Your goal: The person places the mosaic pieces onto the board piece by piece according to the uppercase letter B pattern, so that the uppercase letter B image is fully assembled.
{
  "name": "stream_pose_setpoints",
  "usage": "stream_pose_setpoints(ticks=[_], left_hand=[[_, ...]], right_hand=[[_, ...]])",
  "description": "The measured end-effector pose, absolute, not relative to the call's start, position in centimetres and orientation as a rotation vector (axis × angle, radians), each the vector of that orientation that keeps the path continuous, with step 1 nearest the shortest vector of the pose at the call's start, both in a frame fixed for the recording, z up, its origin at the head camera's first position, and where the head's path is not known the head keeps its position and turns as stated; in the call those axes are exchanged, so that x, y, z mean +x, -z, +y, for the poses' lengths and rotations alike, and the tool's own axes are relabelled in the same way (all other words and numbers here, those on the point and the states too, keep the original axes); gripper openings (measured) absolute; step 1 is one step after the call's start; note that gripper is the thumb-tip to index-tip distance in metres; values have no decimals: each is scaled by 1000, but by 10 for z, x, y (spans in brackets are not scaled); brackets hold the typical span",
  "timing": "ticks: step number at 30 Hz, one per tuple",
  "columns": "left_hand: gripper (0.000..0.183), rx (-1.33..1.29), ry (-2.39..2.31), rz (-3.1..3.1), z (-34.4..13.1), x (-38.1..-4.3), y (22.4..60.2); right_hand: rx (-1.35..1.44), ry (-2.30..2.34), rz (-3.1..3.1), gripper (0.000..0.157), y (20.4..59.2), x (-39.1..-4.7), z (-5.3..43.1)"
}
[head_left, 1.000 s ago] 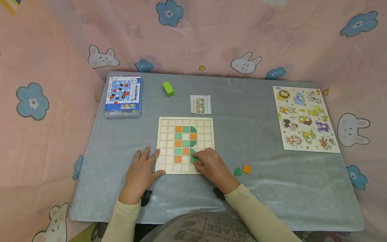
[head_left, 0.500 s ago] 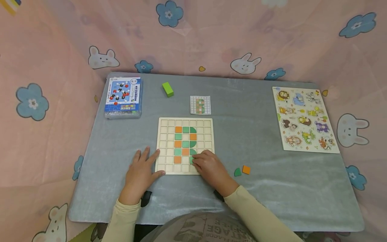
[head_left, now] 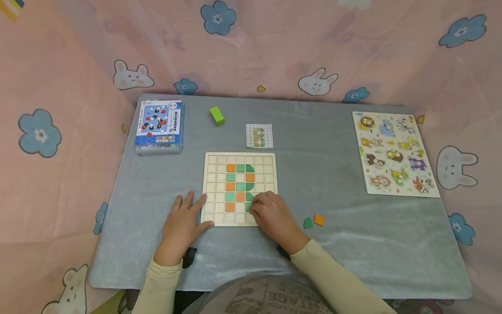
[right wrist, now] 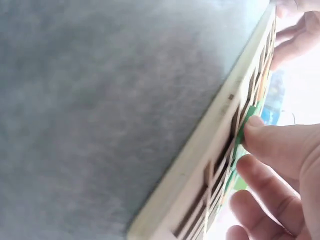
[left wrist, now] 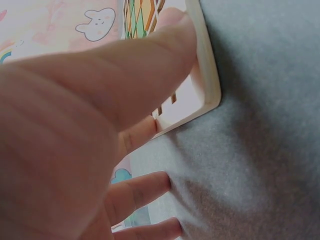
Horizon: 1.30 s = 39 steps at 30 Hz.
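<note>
A wooden grid board (head_left: 211, 218) carries orange and green tiles in its cells, among them an orange square (head_left: 230, 207) in the lower row. My right hand (head_left: 276, 218) pinches a green tile (head_left: 248, 207) at the cell under a green rounded piece. In the right wrist view, the thumb lies on the edge of this green tile (right wrist: 244, 125), which stands slightly proud of the grid, and curled fingers partly hide it. Spread over the board's left front corner, my left hand (head_left: 181, 224) rests with its thumb on the front rim and forefinger at the side.
Right of the board lie a green quarter-round tile (head_left: 308, 223) and an orange square tile (head_left: 319, 219). Behind it are a pattern card (head_left: 259, 136) and a green block (head_left: 217, 116). A boxed set (head_left: 158, 126) stands back left, an animal puzzle board (head_left: 396, 155) at right.
The green tile has settled from a tilted pose toward its cell, with more of it now behind the right fingers. The left hand has stayed in place.
</note>
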State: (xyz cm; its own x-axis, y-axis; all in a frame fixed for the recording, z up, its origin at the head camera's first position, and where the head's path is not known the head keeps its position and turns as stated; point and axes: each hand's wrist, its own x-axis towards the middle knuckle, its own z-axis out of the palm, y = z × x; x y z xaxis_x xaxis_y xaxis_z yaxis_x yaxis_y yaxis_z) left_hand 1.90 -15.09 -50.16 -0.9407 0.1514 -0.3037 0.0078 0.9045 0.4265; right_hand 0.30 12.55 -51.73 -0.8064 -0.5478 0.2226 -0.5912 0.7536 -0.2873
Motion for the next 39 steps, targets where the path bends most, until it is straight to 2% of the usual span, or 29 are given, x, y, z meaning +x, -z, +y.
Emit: stream_pose_setpoints(ticks=[12, 26, 39], left_hand=[[85, 118, -607, 2739, -150, 18, 502], [85, 108, -589, 2726, -149, 18, 500], [85, 90, -585, 2709, -150, 18, 501]], right_hand=[[777, -744, -2795, 9, 517, 7, 136], [242, -711, -2872, 15, 515, 54, 255], [168, -652, -2952, 23, 519, 75, 276]])
